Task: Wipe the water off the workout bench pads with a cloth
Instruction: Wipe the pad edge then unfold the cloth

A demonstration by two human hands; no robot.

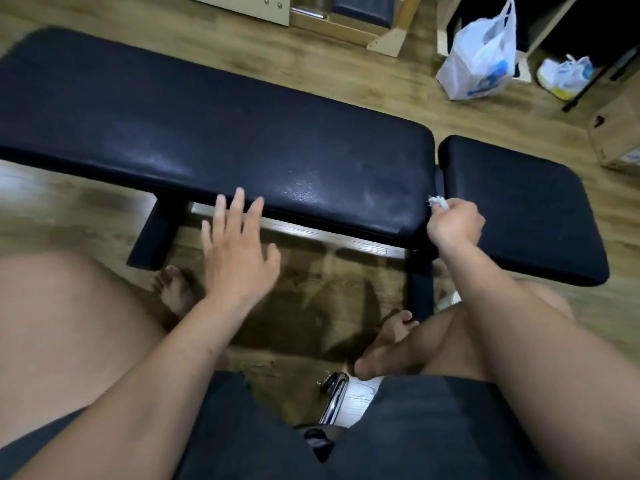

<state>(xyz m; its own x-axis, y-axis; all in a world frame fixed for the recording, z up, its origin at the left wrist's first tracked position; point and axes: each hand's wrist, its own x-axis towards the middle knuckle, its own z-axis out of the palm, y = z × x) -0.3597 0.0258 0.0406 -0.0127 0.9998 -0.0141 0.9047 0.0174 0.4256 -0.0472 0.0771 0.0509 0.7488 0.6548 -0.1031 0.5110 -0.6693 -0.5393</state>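
**Cloth at the gap between the bench pads**

The white cloth is bunched small in the right hand, whose fingers are curled tight round it so that only a frayed tuft shows. It sits at the near right corner of the long pad, right at the narrow gap before the shorter seat pad. Both pads are black. The long one carries pale glistening patches along its near edge (water or glare, I cannot tell which).

The left hand is spread wide and holds nothing, its fingertips at the near edge of the long pad, left of the middle. Under the bench lies a wooden floor. Beyond the seat pad's far end stand a white plastic bag, a smaller knotted bag and a cardboard box.
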